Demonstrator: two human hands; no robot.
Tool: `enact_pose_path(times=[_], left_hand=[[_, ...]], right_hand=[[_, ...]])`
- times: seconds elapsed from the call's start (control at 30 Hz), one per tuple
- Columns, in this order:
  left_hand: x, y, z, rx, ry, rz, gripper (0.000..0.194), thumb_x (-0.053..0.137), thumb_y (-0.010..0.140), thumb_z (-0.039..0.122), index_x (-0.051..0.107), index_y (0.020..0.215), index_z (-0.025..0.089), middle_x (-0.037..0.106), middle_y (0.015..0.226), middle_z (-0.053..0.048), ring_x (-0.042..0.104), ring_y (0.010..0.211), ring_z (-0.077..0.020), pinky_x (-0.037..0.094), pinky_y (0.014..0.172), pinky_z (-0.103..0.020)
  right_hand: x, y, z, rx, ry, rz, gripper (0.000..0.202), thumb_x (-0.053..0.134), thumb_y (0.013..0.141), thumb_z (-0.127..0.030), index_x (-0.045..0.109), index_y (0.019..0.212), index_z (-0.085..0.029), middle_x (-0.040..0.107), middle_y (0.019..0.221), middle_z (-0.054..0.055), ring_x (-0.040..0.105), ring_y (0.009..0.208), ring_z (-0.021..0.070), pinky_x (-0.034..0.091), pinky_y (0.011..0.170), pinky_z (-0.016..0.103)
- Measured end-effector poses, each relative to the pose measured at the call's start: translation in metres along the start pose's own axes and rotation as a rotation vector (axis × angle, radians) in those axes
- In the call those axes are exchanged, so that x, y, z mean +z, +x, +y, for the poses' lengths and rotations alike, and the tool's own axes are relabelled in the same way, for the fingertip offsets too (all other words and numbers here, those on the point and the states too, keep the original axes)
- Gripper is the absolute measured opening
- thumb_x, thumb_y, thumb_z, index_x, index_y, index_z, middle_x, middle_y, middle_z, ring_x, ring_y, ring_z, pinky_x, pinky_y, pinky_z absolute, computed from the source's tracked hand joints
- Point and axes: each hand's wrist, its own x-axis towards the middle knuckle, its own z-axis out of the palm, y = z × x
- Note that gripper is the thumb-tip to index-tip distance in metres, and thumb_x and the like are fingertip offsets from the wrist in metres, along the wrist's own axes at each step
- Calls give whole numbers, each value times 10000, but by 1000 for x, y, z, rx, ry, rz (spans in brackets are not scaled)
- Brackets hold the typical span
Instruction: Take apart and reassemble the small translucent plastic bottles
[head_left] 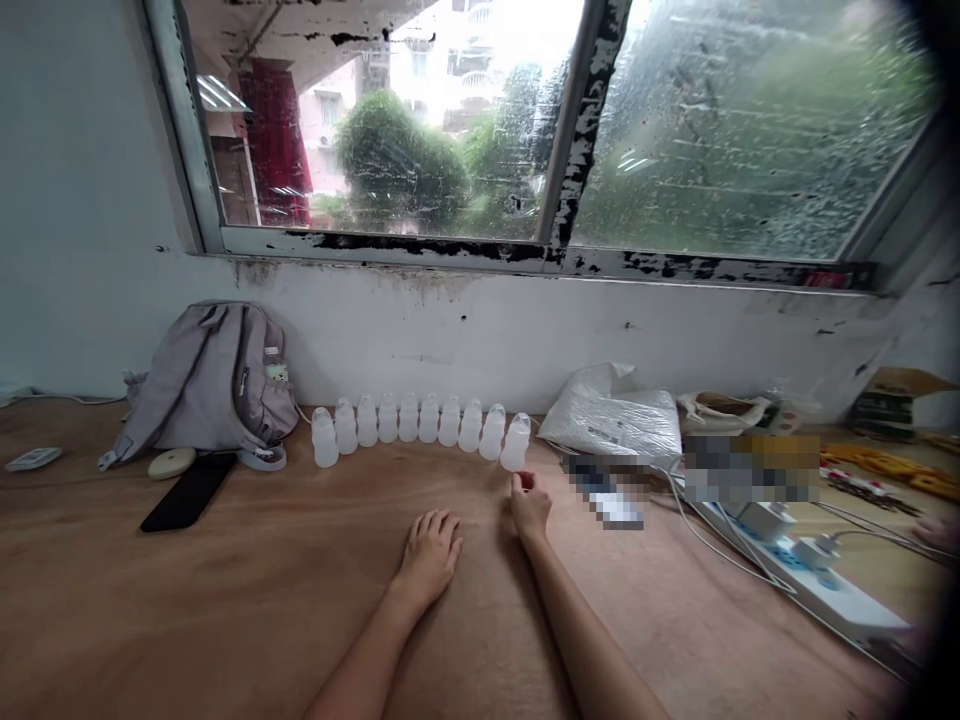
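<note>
Several frosted white bottles [428, 418] stand upright side by side in a gently curved row on the wooden table [247, 600], near the wall. My left hand [433, 553] lies palm down on the wood in front of the row, fingers slightly spread, holding nothing. Just in front of the rightmost bottle [515, 443] is my right hand [530, 505], with thumb and index finger curled towards each other. Whether anything is between those fingertips is too small to make out.
A grey backpack [217, 380], a black phone [187, 492] and a round cream item [172, 463] lie left. On the right are a plastic-wrapped package [615, 415], a white power strip [847, 600] with cables, and blurred items. Windows span the wall behind.
</note>
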Motion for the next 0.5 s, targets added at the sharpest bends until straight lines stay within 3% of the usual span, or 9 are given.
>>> enact_pose_path(times=[0.2,0.33,0.4,0.5], left_hand=[[1,2,-5,-5,-191,58,282,425,801,289,540,1052,234,474,1192,-60,426,1110,-191,336,942,-362],[3,16,-24,-174,-471,338,203,510,736,253,599,914,215,525,1088,-57,520,1003,-171,439,816,-292],[-1,25,-42,-282,-494,484,207,488,746,243,575,928,198,521,1061,-66,525,983,-170,457,764,-281],[-14,35,-79,-474,-444,698,322,484,745,251,456,1057,182,439,1134,-98,437,1085,-207,408,839,-341]], right_hand=[[4,-24,-28,-35,166,-302,251,457,692,-399,543,619,-175,553,500,-7,505,440,134,385,450,232],[5,-29,-35,-35,240,-408,292,471,692,-427,520,555,-174,503,433,-28,446,366,108,343,390,217],[4,-29,-35,-27,264,-421,284,467,699,-418,516,564,-174,499,438,-30,444,365,105,337,383,211],[4,-28,-34,-18,285,-433,265,469,703,-397,509,565,-175,494,439,-32,441,366,101,331,377,205]])
